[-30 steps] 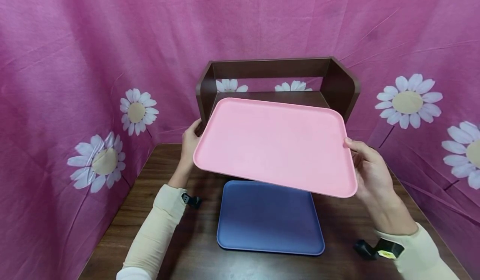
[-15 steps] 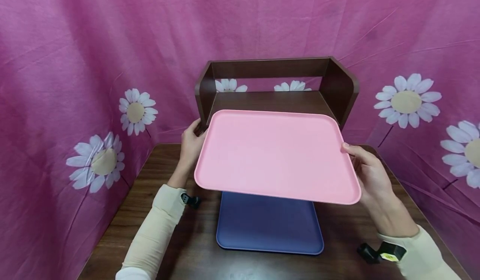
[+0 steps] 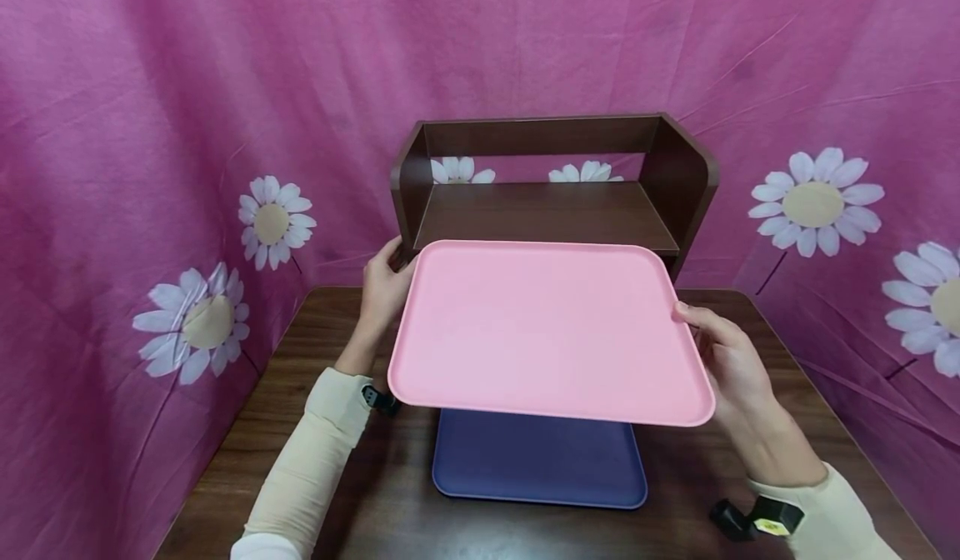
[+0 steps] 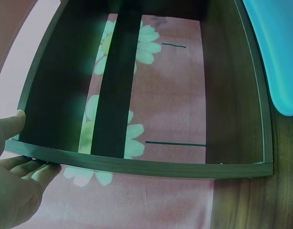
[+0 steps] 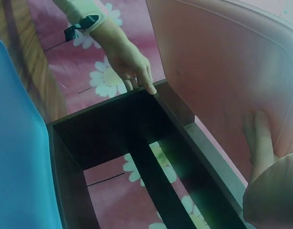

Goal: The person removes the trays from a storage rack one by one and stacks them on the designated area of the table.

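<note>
A pink tray [image 3: 551,335] is held up in front of a dark brown shelf [image 3: 547,214]. My right hand [image 3: 738,372] grips the tray's right edge, thumb on the rim. In the right wrist view the fingers [image 5: 263,138] lie against the tray's underside. At the shelf's left side, my left hand [image 3: 380,293] holds the shelf; the left wrist view has its thumb and fingers [image 4: 46,174] on either side of the panel edge. Below the pink tray a dark blue tray [image 3: 540,464] lies flat on the table, its far part hidden.
The shelf stands on a brown wooden table [image 3: 262,427]. Behind and to both sides hangs a pink curtain [image 3: 525,35] with large white daisies. Each wrist wears a small black camera, such as the right one [image 3: 776,517].
The pink tray has come down toward me and tilts less sideways. More of the shelf's upper board shows, and less of the blue tray. My left hand has hardly moved.
</note>
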A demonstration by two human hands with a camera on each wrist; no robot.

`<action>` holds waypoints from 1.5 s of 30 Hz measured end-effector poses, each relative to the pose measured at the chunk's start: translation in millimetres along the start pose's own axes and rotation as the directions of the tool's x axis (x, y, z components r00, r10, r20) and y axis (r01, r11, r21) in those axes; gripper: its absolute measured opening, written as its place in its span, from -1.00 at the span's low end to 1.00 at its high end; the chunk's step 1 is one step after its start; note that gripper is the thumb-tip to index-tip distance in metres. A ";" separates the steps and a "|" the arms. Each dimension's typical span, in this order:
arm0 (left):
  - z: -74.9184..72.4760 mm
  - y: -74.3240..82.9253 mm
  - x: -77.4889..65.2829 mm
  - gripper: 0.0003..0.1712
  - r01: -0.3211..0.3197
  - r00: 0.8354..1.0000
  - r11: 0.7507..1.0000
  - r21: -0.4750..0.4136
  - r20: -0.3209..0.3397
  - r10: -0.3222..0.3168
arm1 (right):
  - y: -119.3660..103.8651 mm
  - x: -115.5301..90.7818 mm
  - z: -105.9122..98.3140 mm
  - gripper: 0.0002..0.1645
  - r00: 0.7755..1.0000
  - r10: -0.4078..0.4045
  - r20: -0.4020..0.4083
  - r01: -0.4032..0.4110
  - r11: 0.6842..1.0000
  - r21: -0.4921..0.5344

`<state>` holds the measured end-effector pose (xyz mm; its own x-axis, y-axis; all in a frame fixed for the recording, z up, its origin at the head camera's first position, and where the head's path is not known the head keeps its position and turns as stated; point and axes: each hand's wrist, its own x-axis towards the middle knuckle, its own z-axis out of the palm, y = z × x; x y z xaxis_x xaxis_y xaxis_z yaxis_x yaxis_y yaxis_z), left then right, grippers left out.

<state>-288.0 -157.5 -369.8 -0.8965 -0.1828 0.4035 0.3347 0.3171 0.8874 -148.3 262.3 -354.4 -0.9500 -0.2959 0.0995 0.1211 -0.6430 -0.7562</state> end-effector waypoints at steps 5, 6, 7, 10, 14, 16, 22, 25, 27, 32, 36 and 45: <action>0.4 -0.2 -0.1 -0.45 -0.009 1.000 1.000 -0.008 0.005 0.009 | 6.9 -2.0 -3.1 -0.33 0.999 0.024 -0.023 -0.024 1.000 -0.002; 0.5 -0.3 -0.1 -0.44 -0.014 1.000 1.000 -0.007 0.006 0.014 | 8.1 -2.5 -3.8 -0.33 0.999 0.024 -0.027 -0.024 1.000 -0.003; 0.6 -0.4 -0.2 -0.44 -0.019 1.000 1.000 -0.014 0.009 0.019 | 9.3 -2.9 -4.5 -0.32 0.999 0.020 -0.030 -0.021 1.000 -0.007; 0.8 -0.6 0.0 -0.41 -0.035 0.999 0.999 -0.024 0.014 0.036 | 12.8 -3.9 -6.6 -0.32 0.999 0.002 -0.046 -0.004 1.000 -0.030; 0.7 -1.5 0.2 -0.39 -0.042 0.999 0.998 -0.036 0.019 0.043 | 17.9 -5.0 -10.4 -0.31 0.998 -0.018 -0.062 0.014 0.998 -0.064; 0.4 -2.1 0.2 -0.38 -0.038 0.999 0.998 -0.041 0.025 0.039 | 20.6 -5.6 -13.0 -0.31 0.998 -0.019 -0.054 0.015 0.998 -0.062; 0.5 -2.6 -0.2 -0.37 -0.030 0.999 0.998 -0.060 0.031 0.032 | 27.7 -7.4 -20.3 -0.30 1.000 0.000 -0.012 0.000 1.000 -0.019; 1.1 -2.1 -0.1 -0.37 -0.021 0.999 0.997 -0.070 0.031 0.024 | 30.5 -8.4 -23.2 -0.30 1.000 0.007 -0.015 -0.007 1.000 -0.007; 1.7 -1.6 0.0 -0.38 -0.012 0.999 0.997 -0.075 0.029 0.014 | 32.3 -9.0 -25.3 -0.29 1.000 0.012 -0.020 -0.012 1.000 -0.014; 1.4 -0.8 -0.2 -0.37 0.004 1.000 0.998 -0.066 0.031 -0.002 | 37.4 -10.4 -31.4 -0.28 0.999 0.020 -0.032 -0.021 0.999 -0.035; -0.2 -0.1 -1.3 -0.35 0.009 0.999 0.998 -0.059 0.037 -0.007 | 41.7 -11.6 -36.2 -0.28 0.999 0.033 -0.035 -0.034 0.999 -0.025; -0.8 0.3 -1.4 -0.35 0.012 0.999 0.998 -0.060 0.042 -0.010 | 54.5 -13.9 -47.8 -0.28 0.998 0.027 -0.062 -0.031 0.998 -0.061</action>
<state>-286.4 -158.0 -370.0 -0.9111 -0.1469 0.3852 0.3405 0.2586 0.9040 -142.3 265.1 -427.9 -0.9624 -0.2688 0.0387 0.1326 -0.5896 -0.7968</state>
